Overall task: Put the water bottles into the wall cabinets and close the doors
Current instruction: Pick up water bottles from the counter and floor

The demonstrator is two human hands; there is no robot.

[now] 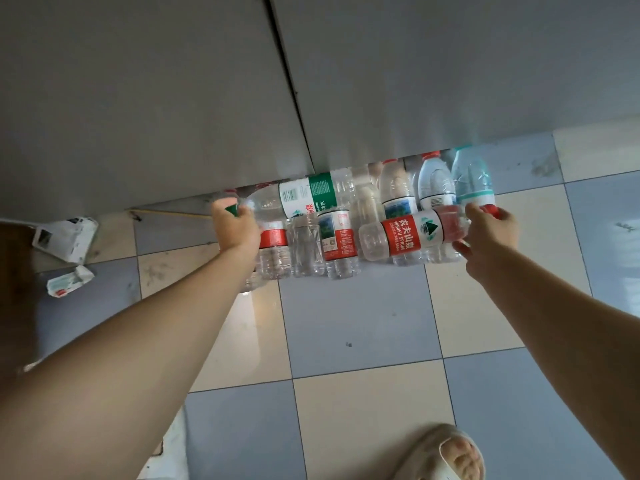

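- The left hand (235, 225) is curled round the neck of a green-labelled bottle (304, 197), just below its green cap (231, 209); this grip is closed tight, and the bottle lies on its side, base pointing right.
- The right hand (490, 233) grips the red-capped end of a red-labelled bottle (412, 233); the fingers wrap the neck, and only a little of the red cap (491, 209) shows above the knuckles. This bottle too lies sideways, base pointing left.
- Both held bottles are in front of a row of other bottles (341, 237) standing on the floor (356, 323), against the foot of the grey cabinet doors (173, 98).
- More bottles (436, 183) stand behind that row, partly hidden under the lower edge of the doors; one at the right has a teal label (474, 194).
- The two doors meet at a dark seam (287, 77) and look shut.
- The floor is tiled in blue-grey and cream squares.
- Two crumpled wrappers (67, 239) lie on the floor at the left.
- A foot in a pale sandal (446, 455) shows at the bottom edge.
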